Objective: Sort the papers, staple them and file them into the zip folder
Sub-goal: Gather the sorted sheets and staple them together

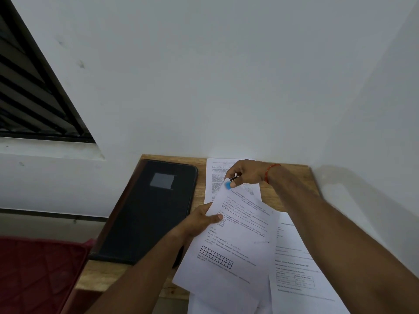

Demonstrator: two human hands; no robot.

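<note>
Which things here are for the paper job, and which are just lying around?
For the job: held papers, blue stapler in the right hand, left hand, other sheets, black zip folder.

Just there: red cushion, window.

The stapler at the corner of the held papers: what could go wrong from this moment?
1. The right hand has the small blue stapler at the very tip of the held papers, so the staple may miss some sheets.
2. The left hand grips only one edge; sheets may shift.
</note>
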